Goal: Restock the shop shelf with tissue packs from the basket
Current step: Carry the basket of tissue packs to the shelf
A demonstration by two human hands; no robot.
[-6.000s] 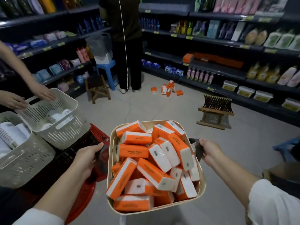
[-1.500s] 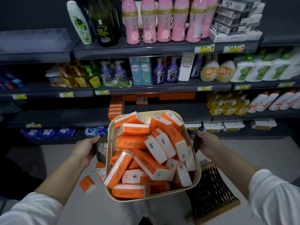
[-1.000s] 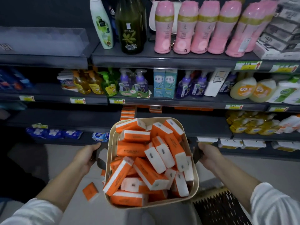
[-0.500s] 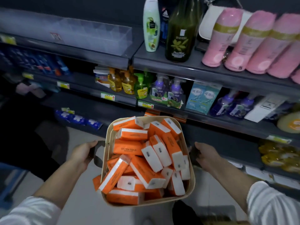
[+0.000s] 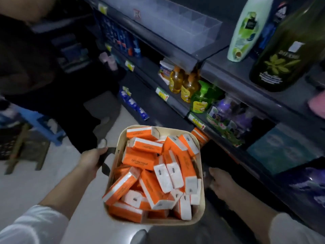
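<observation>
Tissue packs (image 5: pixel 140 160), orange with white ends, fill the beige basket (image 5: pixel 201 205) in a loose heap, lying at all angles, some flat and some on edge; one faces up with "COTTON TISSUE" printed on it. The basket hangs over the pale floor (image 5: pixel 26 187), held just beside the dark shelf (image 5: pixel 177 104) that runs along the right of the scene. The left hand (image 5: pixel 91 160) has its fingers curled tight round the dark strap handle (image 5: pixel 105 160) on the basket's left side. The right hand (image 5: pixel 220 180) sits against the basket's right wall; its handle is hidden by the basket and the hand, so whether those fingers are wrapped round anything cannot be told. A few more orange packs (image 5: pixel 199 136) lie on a low shelf board just past the basket's far right corner, partly covered by its rim. On the shelves stand yellow bottles (image 5: pixel 182 83), a green pump bottle (image 5: pixel 202 99) and, higher up, a dark green bottle (image 5: pixel 284 57) cut off by the top edge. Motion blur smears the purple goods (image 5: pixel 233 111) on the right. At far left a dark-clothed person (image 5: pixel 44 71) is only partly in view.
</observation>
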